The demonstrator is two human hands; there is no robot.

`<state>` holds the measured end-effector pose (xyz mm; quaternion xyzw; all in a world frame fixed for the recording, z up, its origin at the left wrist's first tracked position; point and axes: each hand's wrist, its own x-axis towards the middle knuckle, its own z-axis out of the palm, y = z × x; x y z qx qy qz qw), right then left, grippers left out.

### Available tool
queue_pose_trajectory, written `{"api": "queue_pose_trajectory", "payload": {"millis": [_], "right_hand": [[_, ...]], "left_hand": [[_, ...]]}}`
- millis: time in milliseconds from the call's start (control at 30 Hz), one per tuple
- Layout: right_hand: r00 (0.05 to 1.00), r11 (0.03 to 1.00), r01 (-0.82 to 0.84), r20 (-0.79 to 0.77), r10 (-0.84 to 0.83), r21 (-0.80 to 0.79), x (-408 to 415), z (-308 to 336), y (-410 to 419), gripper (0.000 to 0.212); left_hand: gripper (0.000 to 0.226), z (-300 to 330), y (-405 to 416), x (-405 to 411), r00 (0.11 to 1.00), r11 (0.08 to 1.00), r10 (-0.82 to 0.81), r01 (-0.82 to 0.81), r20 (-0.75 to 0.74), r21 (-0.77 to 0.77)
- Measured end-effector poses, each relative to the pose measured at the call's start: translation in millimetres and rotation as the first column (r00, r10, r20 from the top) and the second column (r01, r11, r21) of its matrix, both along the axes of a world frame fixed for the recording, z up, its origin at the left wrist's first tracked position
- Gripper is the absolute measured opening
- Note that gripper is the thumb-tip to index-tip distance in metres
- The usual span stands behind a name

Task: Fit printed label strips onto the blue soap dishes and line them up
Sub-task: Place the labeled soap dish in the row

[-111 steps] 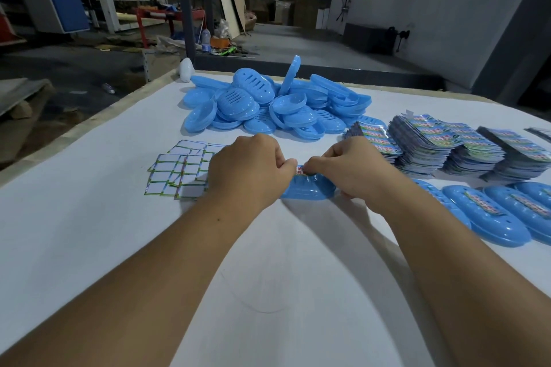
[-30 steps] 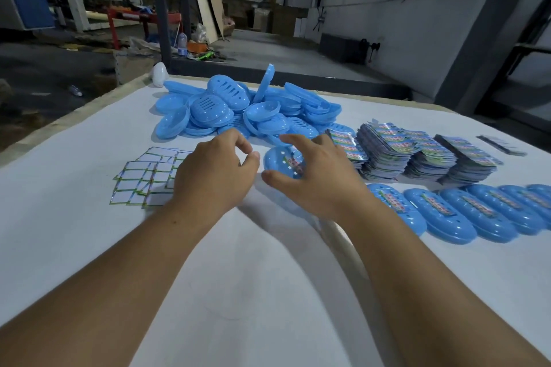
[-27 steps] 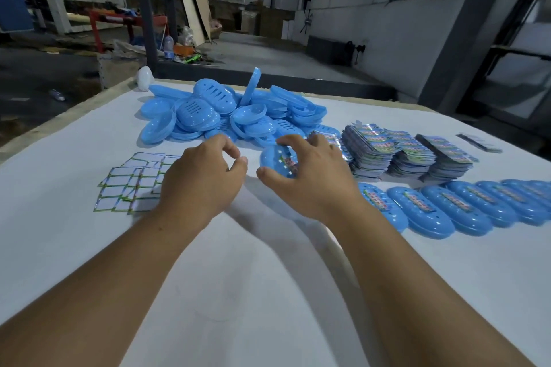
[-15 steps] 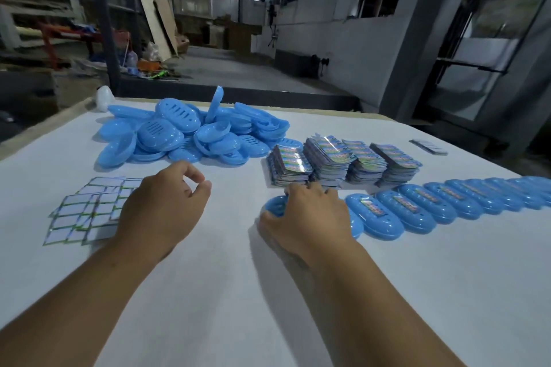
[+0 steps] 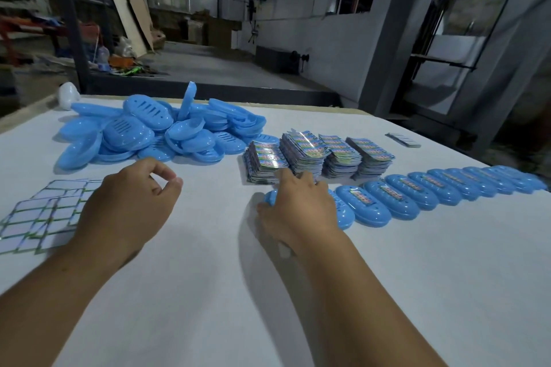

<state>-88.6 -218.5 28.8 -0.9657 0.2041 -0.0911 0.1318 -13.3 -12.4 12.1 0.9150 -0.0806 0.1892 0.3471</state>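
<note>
At the near end of the labelled row (image 5: pixel 447 188) on the white surface (image 5: pixel 208 292), the right hand (image 5: pixel 298 211) gripped a light, stiff, probably slippery soap dish (image 5: pixel 343 214) by its rim, the left hand (image 5: pixel 128 205) loosely curled, empty.

The soap dishes (image 5: pixel 161 134) in the heap are plain light blue, some slotted. The stacked label strips (image 5: pixel 316 152) are glossy and multicoloured. The flat cards (image 5: pixel 44 214) are white with green edges. The table cover (image 5: pixel 208 292) is white.
</note>
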Motion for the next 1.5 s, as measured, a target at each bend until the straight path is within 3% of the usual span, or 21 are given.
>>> {"api": "queue_pose_trajectory", "payload": {"millis": [367, 667, 833, 1000, 1133, 1300, 1500], "right_hand": [[0.999, 0.999, 0.044, 0.015, -0.045, 0.014, 3.8, -1.9, -15.1, 0.046], [0.942, 0.970, -0.241, 0.244, 0.230, 0.018, 19.8, -4.7, 25.8, 0.020], [0.906, 0.924, -0.379, 0.227, 0.358, 0.056, 51.6, -8.0, 46.1, 0.045], [0.957, 0.964, -0.259, 0.151, 0.247, 0.063, 104.6, -5.7, 57.9, 0.058], [0.977, 0.979, -0.200, 0.079, 0.196, 0.041, 134.0, -8.8, 60.5, 0.045], [0.957, 0.965, -0.211, 0.169, 0.236, -0.153, 137.9, -19.8, 57.3, 0.014], [0.893, 0.951, -0.309, 0.344, 0.290, 0.002, 125.3, -12.9, 53.4, 0.005]], "left_hand": [[0.017, -0.8, 1.0, 2.4, 1.000, 1.000, -0.015, 0.015, -0.003, 0.015], [0.023, -6.9, 3.7, 8.5, 0.999, 0.997, -0.010, 0.013, -0.039, 0.076], [0.023, -6.0, 6.0, 9.4, 1.000, 0.993, 0.014, -0.010, -0.028, 0.115], [0.025, -5.5, 2.6, 7.8, 1.000, 0.986, 0.027, -0.027, 0.002, 0.165], [0.021, -5.6, 4.5, 9.3, 0.999, 0.983, 0.032, -0.034, 0.010, 0.179], [0.021, -8.1, 3.5, 11.6, 1.000, 0.985, 0.022, -0.025, 0.023, 0.173], [0.015, -5.1, 5.8, 9.5, 0.999, 0.988, 0.003, -0.011, 0.046, 0.157]]}}
